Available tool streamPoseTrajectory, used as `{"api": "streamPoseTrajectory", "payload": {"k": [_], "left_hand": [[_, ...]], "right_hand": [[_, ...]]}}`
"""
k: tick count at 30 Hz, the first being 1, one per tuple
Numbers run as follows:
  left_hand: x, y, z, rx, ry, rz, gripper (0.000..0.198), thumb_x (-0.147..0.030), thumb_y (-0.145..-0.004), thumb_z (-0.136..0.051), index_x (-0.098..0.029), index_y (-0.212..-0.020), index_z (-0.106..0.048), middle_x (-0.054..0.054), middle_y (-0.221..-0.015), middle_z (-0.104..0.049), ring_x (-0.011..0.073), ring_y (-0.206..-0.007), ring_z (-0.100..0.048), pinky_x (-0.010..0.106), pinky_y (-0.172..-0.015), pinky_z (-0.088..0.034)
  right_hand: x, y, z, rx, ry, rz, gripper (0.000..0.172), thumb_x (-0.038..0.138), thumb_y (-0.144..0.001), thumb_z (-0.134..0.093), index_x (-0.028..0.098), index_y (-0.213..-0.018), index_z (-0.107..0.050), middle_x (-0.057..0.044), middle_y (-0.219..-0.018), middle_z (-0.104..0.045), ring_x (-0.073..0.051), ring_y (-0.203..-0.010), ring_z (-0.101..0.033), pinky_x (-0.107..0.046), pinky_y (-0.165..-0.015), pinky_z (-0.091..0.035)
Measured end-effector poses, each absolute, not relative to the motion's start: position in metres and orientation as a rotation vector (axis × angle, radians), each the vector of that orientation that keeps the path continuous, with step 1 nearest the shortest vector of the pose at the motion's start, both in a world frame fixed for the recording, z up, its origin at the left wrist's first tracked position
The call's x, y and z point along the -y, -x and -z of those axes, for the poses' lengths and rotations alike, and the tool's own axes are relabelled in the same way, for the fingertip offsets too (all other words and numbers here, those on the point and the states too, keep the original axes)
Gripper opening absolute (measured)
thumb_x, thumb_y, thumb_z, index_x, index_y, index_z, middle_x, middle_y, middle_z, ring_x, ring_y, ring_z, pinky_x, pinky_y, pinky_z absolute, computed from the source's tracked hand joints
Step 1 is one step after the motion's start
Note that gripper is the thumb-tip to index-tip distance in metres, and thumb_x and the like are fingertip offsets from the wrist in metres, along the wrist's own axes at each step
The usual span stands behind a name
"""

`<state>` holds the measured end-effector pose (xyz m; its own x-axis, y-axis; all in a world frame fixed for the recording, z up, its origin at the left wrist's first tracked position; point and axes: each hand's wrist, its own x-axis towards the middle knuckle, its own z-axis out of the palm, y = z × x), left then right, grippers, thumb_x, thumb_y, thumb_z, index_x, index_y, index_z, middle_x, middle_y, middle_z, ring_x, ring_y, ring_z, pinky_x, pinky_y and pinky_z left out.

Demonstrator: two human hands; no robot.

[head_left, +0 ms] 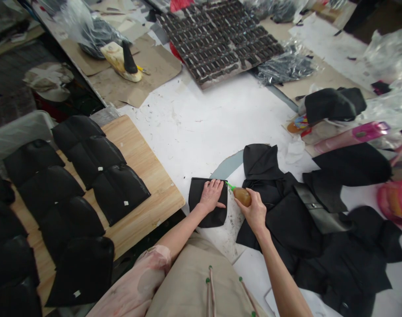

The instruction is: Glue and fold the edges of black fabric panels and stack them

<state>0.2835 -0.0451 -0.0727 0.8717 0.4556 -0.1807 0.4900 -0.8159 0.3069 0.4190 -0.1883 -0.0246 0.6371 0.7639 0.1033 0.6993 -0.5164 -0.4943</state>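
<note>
Black material makes up the flat panel [216,218] that lies on the white tabletop [194,127] right in front of the person, its near corners rounded. The left hand [212,194] rests palm down on it, fingers stretched out and close together toward the far edge, thumb spread off to the right; it presses on the panel and grips nothing. The right hand [254,208] has its fingers and thumb curled around an amber squeeze bottle [241,197], whose green nozzle [231,186] points at the panel's right edge, near the far corner; whether the tip touches cannot be told. Just right of the bottle, a loose heap of black pieces [293,220] spreads over the table, with a pink cylinder [349,137] lying beyond it and a pink tub [395,200] at its right. To the left, black pouch-like pieces [106,155] overlap in rows on a wood-grain board [148,169], a few bearing small white tabs. At the far side, a board packed with rows of dark strips [221,42] lies near brown cardboard [158,66] and crumpled clear plastic [288,66].
</note>
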Motion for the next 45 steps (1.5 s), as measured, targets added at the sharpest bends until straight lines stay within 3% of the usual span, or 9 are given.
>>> {"api": "streamPoseTrajectory", "payload": {"k": [24,45], "left_hand": [[0.043,-0.285,0.072,-0.691,-2.673,0.175,0.1,-0.062,-0.06,-0.081,-0.016,-0.141,-0.044,0.017,-0.139,-0.048,0.0345,-0.127,-0.041,0.044,-0.104,-0.032],[0.042,-0.283,0.069,-0.664,-2.724,0.217,0.099,-0.061,-0.061,-0.082,-0.016,-0.14,-0.043,0.017,-0.139,-0.048,0.0336,-0.126,-0.042,0.044,-0.103,-0.035]], "right_hand": [[0.228,-0.396,0.012,1.17,2.37,-0.274,0.054,0.064,-0.089,-0.055,0.02,-0.121,-0.057,-0.01,-0.106,-0.064,-0.026,-0.086,-0.065,-0.036,-0.074,-0.052],[0.241,-0.382,0.015,1.106,2.356,-0.237,0.051,0.063,-0.089,-0.055,0.02,-0.118,-0.058,-0.009,-0.104,-0.065,-0.025,-0.084,-0.066,-0.033,-0.068,-0.052]]}}
